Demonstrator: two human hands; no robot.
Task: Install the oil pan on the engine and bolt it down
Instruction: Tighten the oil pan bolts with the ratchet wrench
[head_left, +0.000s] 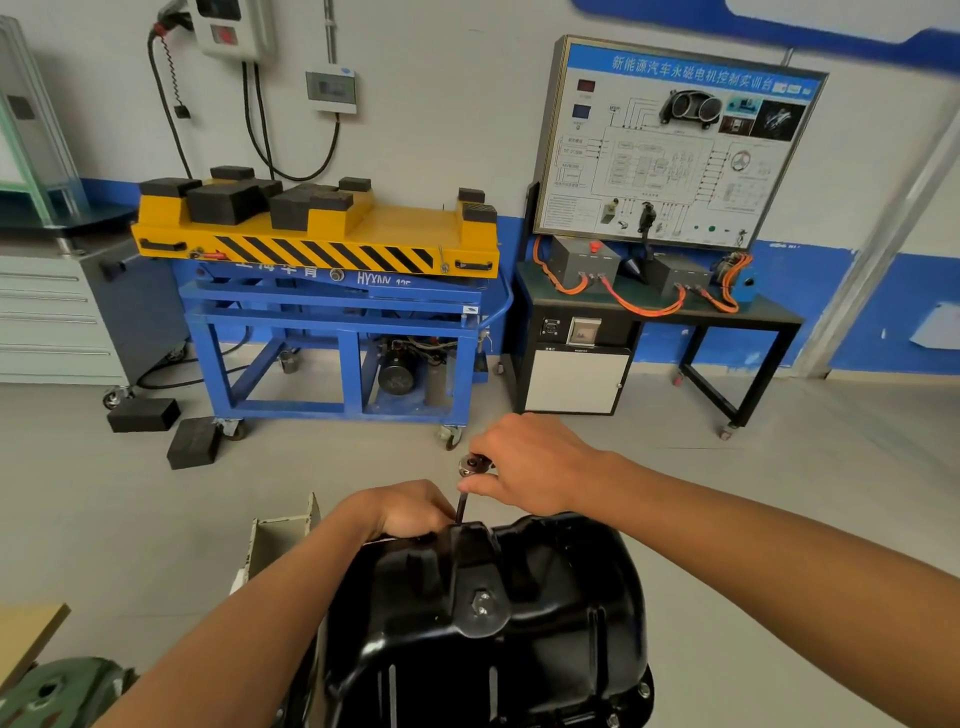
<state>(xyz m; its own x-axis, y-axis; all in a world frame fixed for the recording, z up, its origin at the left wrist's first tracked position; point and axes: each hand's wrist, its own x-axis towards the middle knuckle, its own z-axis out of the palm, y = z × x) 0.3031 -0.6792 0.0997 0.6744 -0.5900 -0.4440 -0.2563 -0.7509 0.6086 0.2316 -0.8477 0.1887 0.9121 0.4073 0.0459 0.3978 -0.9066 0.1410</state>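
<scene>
Two hands work at the far rim of the black oil pan (545, 597). The pan sits low in front of us, on what we think is the engine. We judge we are bolting it down, at a far bolt. Our right hand (530, 467) curls tight round the wrench (475, 464) top. Our left hand (415, 512) curls down by the thin shaft (461, 509); we cannot tell what it grips. Next we must turn the wrench and keep it straight.

Oil pan (524, 613): glossy black
Lift cart (332, 332): blue frame, yellow top, black-yellow diagonal stripes
Cables (639, 306): orange
Wall (441, 104): white, blue band
</scene>
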